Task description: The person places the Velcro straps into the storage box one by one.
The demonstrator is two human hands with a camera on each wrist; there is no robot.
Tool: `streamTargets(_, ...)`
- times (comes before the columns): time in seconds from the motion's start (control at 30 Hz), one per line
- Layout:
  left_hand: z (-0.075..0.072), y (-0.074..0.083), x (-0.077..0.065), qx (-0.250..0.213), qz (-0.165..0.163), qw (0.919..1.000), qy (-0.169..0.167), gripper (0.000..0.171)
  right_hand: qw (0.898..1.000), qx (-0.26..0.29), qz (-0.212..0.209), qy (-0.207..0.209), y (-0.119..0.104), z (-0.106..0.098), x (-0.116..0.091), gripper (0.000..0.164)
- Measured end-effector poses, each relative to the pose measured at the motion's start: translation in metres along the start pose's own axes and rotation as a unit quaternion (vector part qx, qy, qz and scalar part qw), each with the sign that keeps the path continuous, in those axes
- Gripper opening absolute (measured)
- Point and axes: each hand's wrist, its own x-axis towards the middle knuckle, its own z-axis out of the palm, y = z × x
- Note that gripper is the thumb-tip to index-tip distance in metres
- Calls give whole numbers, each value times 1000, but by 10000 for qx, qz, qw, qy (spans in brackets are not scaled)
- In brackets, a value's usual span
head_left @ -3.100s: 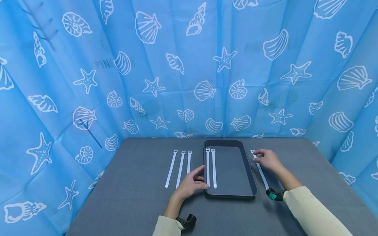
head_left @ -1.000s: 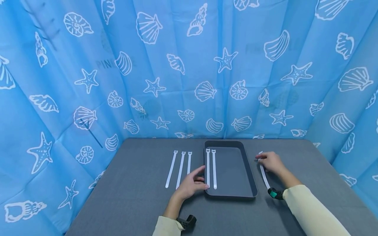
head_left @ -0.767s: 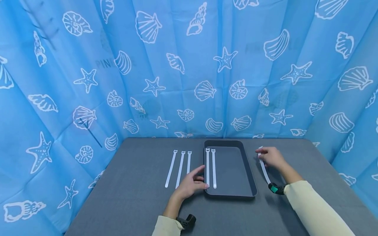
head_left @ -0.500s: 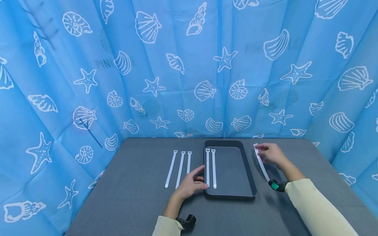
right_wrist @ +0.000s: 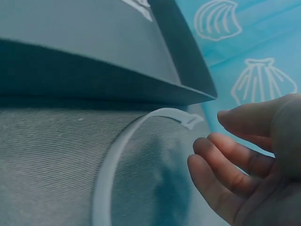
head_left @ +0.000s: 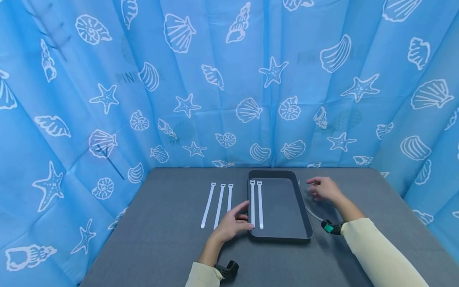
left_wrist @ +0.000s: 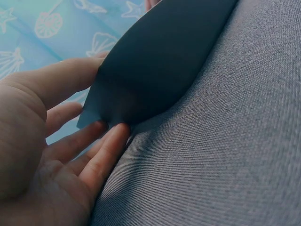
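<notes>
My left hand (head_left: pixel 229 227) holds the near left part of the dark grey tray (head_left: pixel 283 209), thumb over the rim and fingertips against the outer wall in the left wrist view. My right hand (head_left: pixel 322 189) hovers just right of the tray, fingers loosely curled around nothing. Beside it a white cable strap with a slotted head (right_wrist: pixel 110 174) stands bent in an arc, its head close to the tray's outer wall and apart from my fingertips. In the head view the tray hides part of this strap (head_left: pixel 314 214). Two more white straps (head_left: pixel 260 205) lie parallel inside the tray, along its left side.
Left of the tray, three white straps (head_left: pixel 208 205) lie side by side on the grey cloth-covered table (head_left: pixel 161 239). My left hand covers the lower part of the nearest ones. A blue curtain with shell prints (head_left: pixel 222 79) hangs behind the table.
Earlier, my right hand picked the strap up from the table and pinched it near its head. Now my fingers have let it go, and it has shifted left, bent, towards the tray's side.
</notes>
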Motion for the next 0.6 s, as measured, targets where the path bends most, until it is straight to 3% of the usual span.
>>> streamTargets(0.23, 0, 1, 0, -11, -22, 10000, 21, 77, 9994, -141, 121, -289, 3, 11, -3, 38)
streamTargets(0.6, 0, 1, 0, -28, -63, 10000, -4, 77, 9964, -189, -75, -822, 12, 21, -17, 52)
